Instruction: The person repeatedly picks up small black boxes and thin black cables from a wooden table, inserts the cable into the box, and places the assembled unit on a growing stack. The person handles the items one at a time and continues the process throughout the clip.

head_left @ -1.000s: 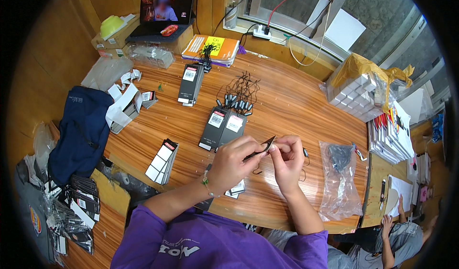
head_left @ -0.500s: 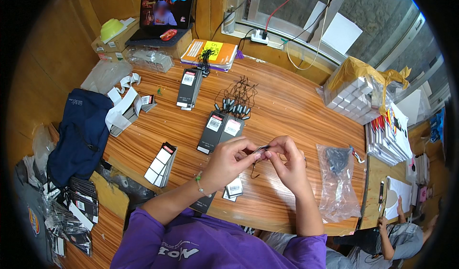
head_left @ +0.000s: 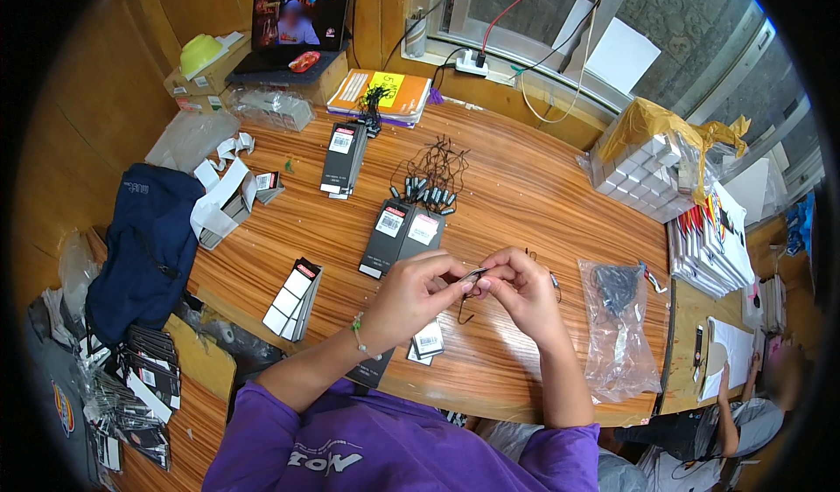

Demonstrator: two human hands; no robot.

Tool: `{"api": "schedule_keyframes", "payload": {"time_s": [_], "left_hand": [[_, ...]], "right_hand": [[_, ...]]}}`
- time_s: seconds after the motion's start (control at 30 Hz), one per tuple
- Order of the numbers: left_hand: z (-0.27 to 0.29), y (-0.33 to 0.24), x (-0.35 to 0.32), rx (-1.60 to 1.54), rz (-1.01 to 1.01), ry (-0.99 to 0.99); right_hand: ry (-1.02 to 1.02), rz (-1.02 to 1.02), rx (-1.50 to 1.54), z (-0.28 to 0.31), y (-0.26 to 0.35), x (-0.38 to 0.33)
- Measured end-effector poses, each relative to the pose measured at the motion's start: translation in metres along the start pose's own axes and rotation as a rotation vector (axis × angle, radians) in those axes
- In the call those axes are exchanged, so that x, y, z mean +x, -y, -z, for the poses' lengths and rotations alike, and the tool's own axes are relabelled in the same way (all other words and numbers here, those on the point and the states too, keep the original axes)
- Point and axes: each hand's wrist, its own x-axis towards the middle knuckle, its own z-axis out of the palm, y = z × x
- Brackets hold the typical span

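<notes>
My left hand (head_left: 422, 291) and my right hand (head_left: 523, 295) meet over the front of the table, both closed in a pinch on a small thin hang tag (head_left: 474, 274), seen nearly edge-on. A thin black cord (head_left: 465, 315) dangles below the fingers. Just beyond my left hand lie two side-by-side stacks of dark grey hang tags (head_left: 380, 243) with white barcode stickers; their black strings (head_left: 437, 164) fan out at the far end. Close to my left wrist are white-stickered tags (head_left: 428, 341) and another dark stack (head_left: 371, 369), partly covered by my forearm.
Left of my arm sits a stack of white-panelled tags (head_left: 293, 300). A third tag stack (head_left: 341, 161) lies farther back. To the right are a clear plastic bag of black strings (head_left: 621, 334) and stacked white boxes (head_left: 643, 173). Another person's arm (head_left: 728, 418) shows at lower right.
My fingertips have shifted slightly around the tag, while both hands stay in nearly the same place. The person at lower right has moved their head and arms. The whole view has shifted a little.
</notes>
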Motion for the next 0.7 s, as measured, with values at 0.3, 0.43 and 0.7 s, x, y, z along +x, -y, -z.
{"api": "schedule_keyframes", "payload": {"time_s": [0.3,0.43,0.7], "left_hand": [[-0.003,0.001,-0.002,0.008,-0.011,-0.011],[0.003,-0.008,0.0,0.301,-0.229,-0.093],[0.002,-0.005,0.003,0.607,-0.592,-0.166]], "right_hand": [[-0.066,-0.012,0.0,-0.006,-0.007,0.001],[-0.124,0.016,-0.159,-0.002,-0.001,0.002],[-0.048,0.02,-0.011,0.004,-0.006,0.004]]}}
